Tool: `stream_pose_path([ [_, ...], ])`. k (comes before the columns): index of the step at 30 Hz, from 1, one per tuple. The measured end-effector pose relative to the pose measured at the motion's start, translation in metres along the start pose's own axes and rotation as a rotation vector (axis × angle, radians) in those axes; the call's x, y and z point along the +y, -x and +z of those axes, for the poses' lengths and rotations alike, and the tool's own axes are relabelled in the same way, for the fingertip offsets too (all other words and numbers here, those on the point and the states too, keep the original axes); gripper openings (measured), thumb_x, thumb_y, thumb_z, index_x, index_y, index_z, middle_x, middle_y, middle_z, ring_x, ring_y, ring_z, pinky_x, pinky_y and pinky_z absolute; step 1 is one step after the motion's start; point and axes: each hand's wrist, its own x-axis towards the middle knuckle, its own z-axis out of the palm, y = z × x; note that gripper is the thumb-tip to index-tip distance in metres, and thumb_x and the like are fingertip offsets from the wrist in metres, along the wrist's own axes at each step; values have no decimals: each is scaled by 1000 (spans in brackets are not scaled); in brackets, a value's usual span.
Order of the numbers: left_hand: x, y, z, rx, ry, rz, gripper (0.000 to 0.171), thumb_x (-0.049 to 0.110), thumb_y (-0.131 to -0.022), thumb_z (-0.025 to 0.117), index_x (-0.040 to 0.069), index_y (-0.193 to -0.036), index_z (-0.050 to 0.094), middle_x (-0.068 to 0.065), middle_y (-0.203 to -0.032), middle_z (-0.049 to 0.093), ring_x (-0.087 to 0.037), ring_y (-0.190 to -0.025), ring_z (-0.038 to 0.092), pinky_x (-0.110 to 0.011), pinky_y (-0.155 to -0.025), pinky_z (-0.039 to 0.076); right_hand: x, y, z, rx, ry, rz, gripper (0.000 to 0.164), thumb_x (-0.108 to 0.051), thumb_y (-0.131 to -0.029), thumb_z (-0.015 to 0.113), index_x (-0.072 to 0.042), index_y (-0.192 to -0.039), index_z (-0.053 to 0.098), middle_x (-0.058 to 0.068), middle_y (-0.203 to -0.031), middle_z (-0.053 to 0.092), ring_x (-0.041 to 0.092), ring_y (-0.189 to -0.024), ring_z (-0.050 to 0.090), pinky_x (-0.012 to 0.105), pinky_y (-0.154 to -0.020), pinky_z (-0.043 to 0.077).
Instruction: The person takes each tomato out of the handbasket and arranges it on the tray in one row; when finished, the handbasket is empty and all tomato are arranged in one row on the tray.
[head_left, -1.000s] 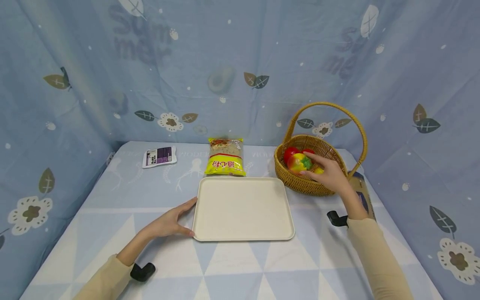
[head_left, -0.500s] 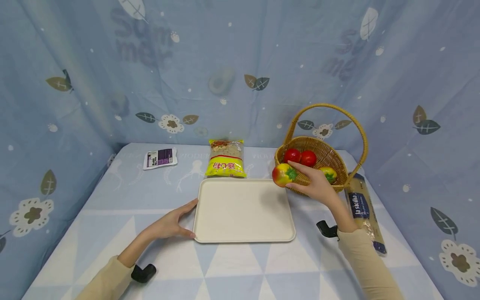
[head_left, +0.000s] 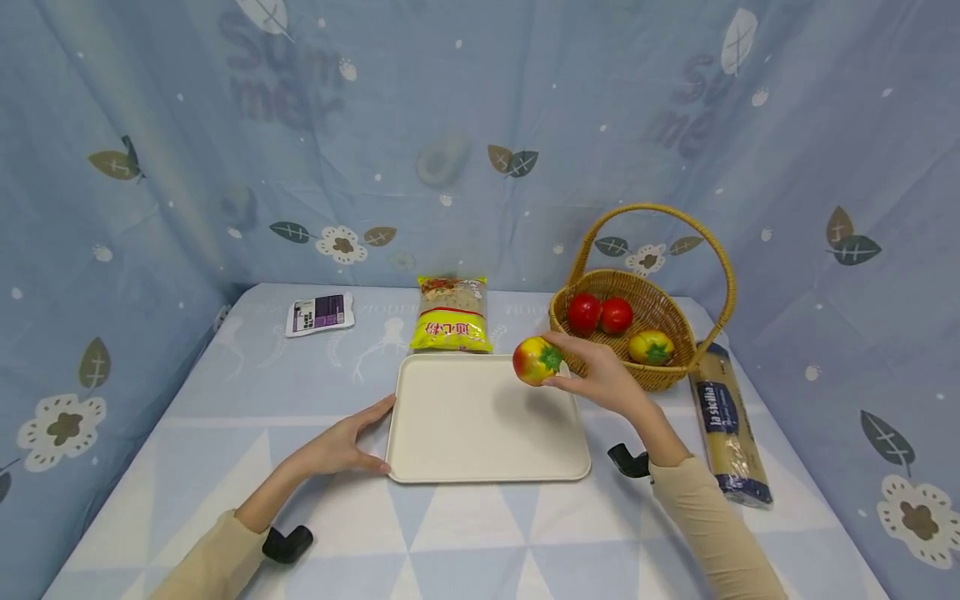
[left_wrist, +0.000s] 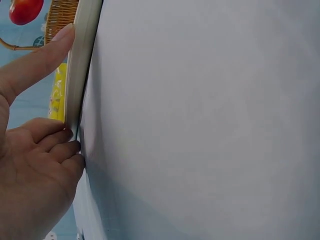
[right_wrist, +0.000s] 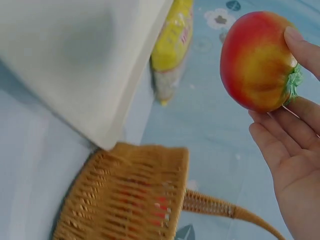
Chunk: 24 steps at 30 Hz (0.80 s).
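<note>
A red-and-yellow fruit with a green leafy top (head_left: 537,361) is pinched between the thumb and fingers of my right hand (head_left: 600,377). It hangs above the back right part of a cream rectangular tray (head_left: 480,433). My left hand (head_left: 337,446) rests against the tray's left edge, thumb and fingers spread along the rim, also visible in the left wrist view. Behind the right hand stands a wicker basket (head_left: 564,312) with a tall handle. Inside it lie two red tomatoes (head_left: 584,313) and a yellow fruit with a green top (head_left: 651,347).
A yellow bag of pasta (head_left: 452,315) lies just behind the tray. Farther left is a small white-and-purple pouch (head_left: 320,314). Right of the basket lies a long pack of spaghetti (head_left: 727,425). Patterned blue curtains border the back and sides.
My right hand has lifted the red-and-yellow fruit out of the basket and carried it left over the tray. The spaghetti pack has come into fuller view. The left hand stays at the tray.
</note>
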Motion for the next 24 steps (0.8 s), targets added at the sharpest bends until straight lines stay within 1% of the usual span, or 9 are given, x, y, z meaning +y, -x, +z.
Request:
stream_pose_path([
  [7,0,0,0,4,2,-2,109,28,-70,87,0,-152,21,-23,-156,20,-44,-142,16,-58,-113,14,-10,-8,22,-63,-45,-8,67,-25,-79,81,-9,-138,54,7,-137,55,26,-125,52,43,-103,44],
  [11,-1,-1,1,3,-6,-2,110,30,-70,87,1,-152,21,-22,-156,19,-43,-142,16,-57,-114,14,-15,-12,33,-85,-54,-32,67,-23,-78,82,-10,-138,55,5,-137,56,22,-125,53,40,-102,45],
  [13,-1,-2,1,2,-3,-4,110,30,-69,87,1,-152,20,-22,-156,19,-42,-142,16,-57,-114,14,-18,-14,37,-92,-58,-47,67,-21,-78,82,-9,-138,55,5,-137,56,22,-125,53,41,-101,46],
  [16,-1,-2,2,2,-6,7,110,30,-70,87,0,-152,20,-23,-156,19,-43,-142,16,-58,-113,13,-21,-17,43,-106,-63,-64,67,-21,-78,82,-9,-138,54,4,-137,56,21,-125,53,39,-101,46],
  [20,1,-1,1,6,-3,15,109,28,-70,86,-2,-151,21,-24,-155,19,-45,-141,16,-59,-113,13,-24,-21,51,-118,-48,-76,67,-24,-79,81,-11,-138,54,3,-137,56,19,-124,53,36,-102,45],
  [24,2,0,0,9,-8,3,108,28,-70,86,-1,-151,21,-23,-155,20,-45,-141,16,-58,-113,13,-28,-28,60,-149,-54,-74,66,-28,-79,81,-11,-138,54,2,-137,56,18,-125,53,35,-103,44],
])
